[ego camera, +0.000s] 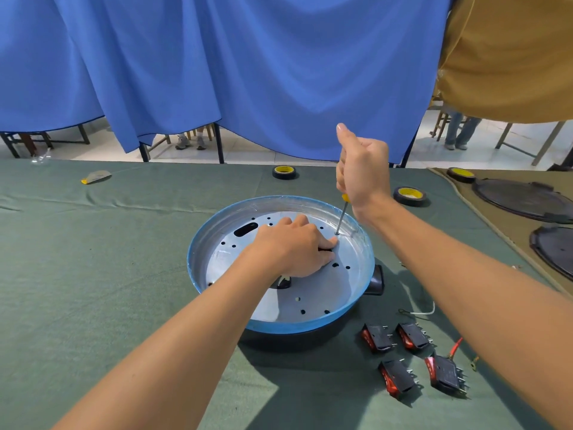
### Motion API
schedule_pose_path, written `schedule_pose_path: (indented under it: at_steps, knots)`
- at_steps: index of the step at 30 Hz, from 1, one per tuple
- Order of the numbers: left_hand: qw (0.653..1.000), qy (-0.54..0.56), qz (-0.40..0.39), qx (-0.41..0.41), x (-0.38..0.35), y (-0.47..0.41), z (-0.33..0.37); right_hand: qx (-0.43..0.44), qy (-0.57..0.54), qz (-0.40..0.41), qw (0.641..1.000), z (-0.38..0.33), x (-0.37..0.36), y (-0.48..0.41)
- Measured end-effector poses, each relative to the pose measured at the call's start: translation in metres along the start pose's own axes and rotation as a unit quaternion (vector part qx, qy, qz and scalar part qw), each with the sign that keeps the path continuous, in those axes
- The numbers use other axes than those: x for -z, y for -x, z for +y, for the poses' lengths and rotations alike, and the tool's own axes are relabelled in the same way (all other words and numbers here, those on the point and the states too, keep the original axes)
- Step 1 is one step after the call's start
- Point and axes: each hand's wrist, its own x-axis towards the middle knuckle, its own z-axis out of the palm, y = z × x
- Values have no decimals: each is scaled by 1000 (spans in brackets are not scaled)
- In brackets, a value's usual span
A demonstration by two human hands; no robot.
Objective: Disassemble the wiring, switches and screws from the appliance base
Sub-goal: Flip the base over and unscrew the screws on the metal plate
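The right grip (362, 172) clenches a yellow-handled steel screwdriver (341, 216), its tip on a small screw (337, 233) just below. The left grip (294, 246) presses palm-down on the round blue-rimmed metal appliance base (310, 293) beneath it. The base is probably light, stiff and slippery, so best pinned flat.

**One head-worn view, aimed forward and down**

Rides on the head and looks forward and down across the bench (93, 274). Sits close: takes in both forearms (173, 336) from the bottom edge, converging toward the middle. Centres on the appliance base (294, 328), seen from above and slightly from the near side. Frames the left grip (291, 249) inside the base and the right grip (362, 172), closed round a screwdriver (341, 218), just above and right of it. Spreads wide, bowing the far bench edge and reaching a blue curtain (248, 72) across the top, with floor (248, 153) under its hem.
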Motion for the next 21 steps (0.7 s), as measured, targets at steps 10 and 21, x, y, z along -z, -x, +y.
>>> schedule_pose_path:
  at_steps: [10, 21]
  knots:
    - [1000, -4, -7, -2, 4, 1, 0, -147, -92, -152, 973, -13, 16, -16]
    - [1000, -3, -1, -1, 2, 0, 0, -170, -81, -57, 980, -14, 3, -10]
